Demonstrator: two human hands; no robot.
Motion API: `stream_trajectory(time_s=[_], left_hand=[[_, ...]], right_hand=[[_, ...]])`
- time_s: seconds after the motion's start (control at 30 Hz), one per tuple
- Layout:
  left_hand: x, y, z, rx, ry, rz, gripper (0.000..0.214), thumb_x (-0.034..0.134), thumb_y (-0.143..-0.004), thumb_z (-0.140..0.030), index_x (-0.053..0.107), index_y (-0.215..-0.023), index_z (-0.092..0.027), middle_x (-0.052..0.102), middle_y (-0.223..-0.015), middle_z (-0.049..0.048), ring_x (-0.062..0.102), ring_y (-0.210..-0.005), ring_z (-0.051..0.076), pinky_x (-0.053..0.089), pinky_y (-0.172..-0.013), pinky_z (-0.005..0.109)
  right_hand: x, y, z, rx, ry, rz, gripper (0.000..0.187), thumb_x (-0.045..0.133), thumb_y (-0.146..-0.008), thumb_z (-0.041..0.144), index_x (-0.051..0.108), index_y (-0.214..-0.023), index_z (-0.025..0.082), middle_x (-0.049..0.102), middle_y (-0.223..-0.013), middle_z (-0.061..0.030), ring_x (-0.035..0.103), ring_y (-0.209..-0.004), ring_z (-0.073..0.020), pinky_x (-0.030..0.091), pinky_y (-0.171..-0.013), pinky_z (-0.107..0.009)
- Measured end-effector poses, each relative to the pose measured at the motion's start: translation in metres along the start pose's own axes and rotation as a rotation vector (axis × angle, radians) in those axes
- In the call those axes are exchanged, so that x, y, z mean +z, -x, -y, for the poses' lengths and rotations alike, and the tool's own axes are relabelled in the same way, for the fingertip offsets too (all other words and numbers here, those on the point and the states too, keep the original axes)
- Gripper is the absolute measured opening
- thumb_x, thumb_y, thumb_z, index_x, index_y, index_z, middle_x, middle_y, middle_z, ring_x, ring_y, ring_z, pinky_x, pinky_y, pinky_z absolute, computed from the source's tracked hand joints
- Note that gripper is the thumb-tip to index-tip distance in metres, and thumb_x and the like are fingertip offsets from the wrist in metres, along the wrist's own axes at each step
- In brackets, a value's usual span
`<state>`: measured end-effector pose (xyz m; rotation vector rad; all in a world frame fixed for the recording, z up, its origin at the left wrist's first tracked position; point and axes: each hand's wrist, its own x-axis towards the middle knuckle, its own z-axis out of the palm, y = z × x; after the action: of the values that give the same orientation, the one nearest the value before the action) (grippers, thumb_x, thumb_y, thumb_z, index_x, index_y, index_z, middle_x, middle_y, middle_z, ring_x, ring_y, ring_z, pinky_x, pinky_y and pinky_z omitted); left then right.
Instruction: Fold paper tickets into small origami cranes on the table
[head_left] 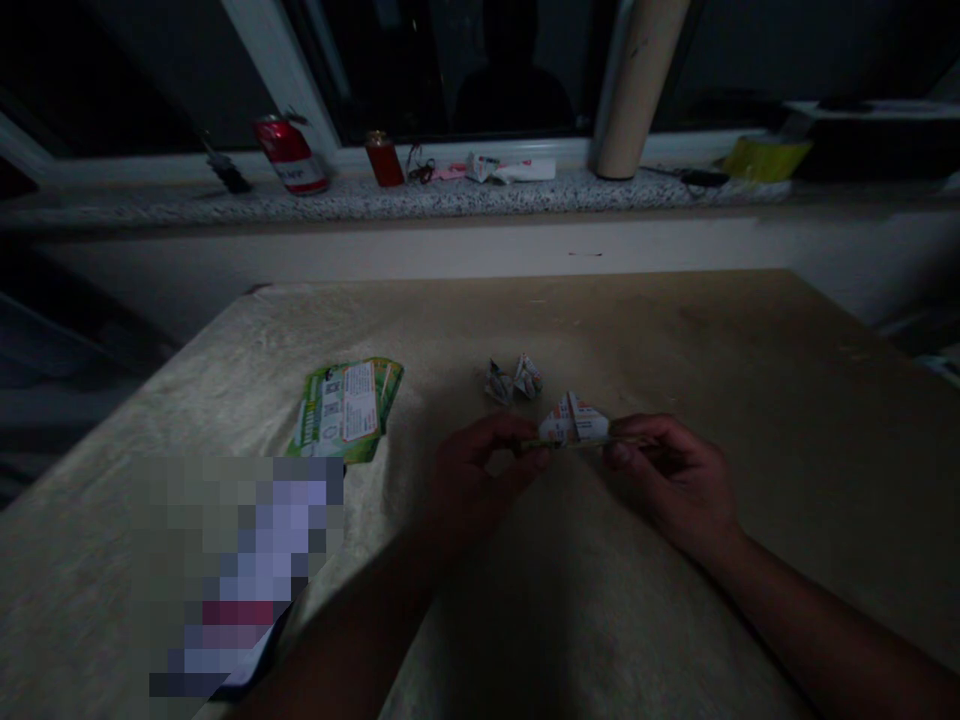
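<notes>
Both my hands hold a small folded piece of printed paper (pixel 574 422) just above the table (pixel 675 340). My left hand (pixel 480 480) pinches its left end with thumb and fingers closed. My right hand (pixel 671 475) pinches its right end the same way. Two small folded paper shapes (pixel 513 380) lie on the table just beyond the held piece. A green and white printed leaflet (pixel 346 408) lies flat to the left of my left hand.
A blurred-out patch (pixel 240 570) covers something at the table's near left. The stone windowsill (pixel 450 198) behind holds a tilted red can (pixel 291 155), a small red container (pixel 384 158), wrappers, a cardboard tube (pixel 637 90) and a yellow item (pixel 765 158). The room is dim.
</notes>
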<state>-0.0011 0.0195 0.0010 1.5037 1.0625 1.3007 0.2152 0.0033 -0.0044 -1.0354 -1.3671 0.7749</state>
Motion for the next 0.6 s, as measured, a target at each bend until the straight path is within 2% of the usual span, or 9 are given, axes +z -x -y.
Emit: stream_trajectory(time_s=[0.17, 0.27, 0.5, 0.6], left_hand=[[0.0000, 0.0005, -0.0028, 0.026, -0.049, 0.003, 0.008, 0.076, -0.082, -0.027, 0.074, -0.082, -0.019, 0.074, -0.077, 0.0021, 0.069, -0.074, 0.016, 0.055, -0.070, 0.027], [0.0010, 0.0018, -0.0027, 0.048, -0.067, -0.008, 0.012, 0.074, -0.086, -0.026, 0.074, -0.076, -0.020, 0.075, -0.075, 0.0009, 0.070, -0.073, 0.014, 0.054, -0.069, 0.025], [0.0058, 0.0053, -0.0012, 0.073, -0.081, -0.047, 0.011, 0.075, -0.086, -0.024, 0.074, -0.076, -0.020, 0.077, -0.076, -0.0004, 0.072, -0.071, 0.013, 0.055, -0.067, 0.023], [0.0077, 0.0050, -0.0047, 0.045, -0.092, -0.070, 0.011, 0.075, -0.084, -0.024, 0.074, -0.074, -0.020, 0.077, -0.073, 0.0002, 0.072, -0.068, 0.013, 0.055, -0.066, 0.023]], right_hand=[[-0.0008, 0.0003, -0.0003, -0.023, 0.081, 0.003, 0.007, 0.078, -0.081, 0.017, 0.076, -0.083, 0.023, 0.076, -0.072, 0.0010, 0.069, -0.062, -0.0129, 0.055, -0.059, -0.021], [-0.0004, 0.0019, 0.0003, -0.008, 0.085, -0.006, 0.005, 0.078, -0.081, 0.020, 0.074, -0.078, 0.023, 0.074, -0.068, 0.0010, 0.066, -0.058, -0.0127, 0.053, -0.055, -0.021], [0.0027, 0.0025, 0.0033, 0.095, 0.046, -0.018, 0.013, 0.078, -0.081, 0.024, 0.071, -0.071, 0.021, 0.071, -0.064, -0.0007, 0.063, -0.055, -0.0133, 0.047, -0.047, -0.021], [0.0034, 0.0011, 0.0040, 0.087, 0.033, -0.017, 0.015, 0.077, -0.082, 0.024, 0.070, -0.070, 0.021, 0.072, -0.065, -0.0010, 0.064, -0.056, -0.0132, 0.048, -0.047, -0.021]])
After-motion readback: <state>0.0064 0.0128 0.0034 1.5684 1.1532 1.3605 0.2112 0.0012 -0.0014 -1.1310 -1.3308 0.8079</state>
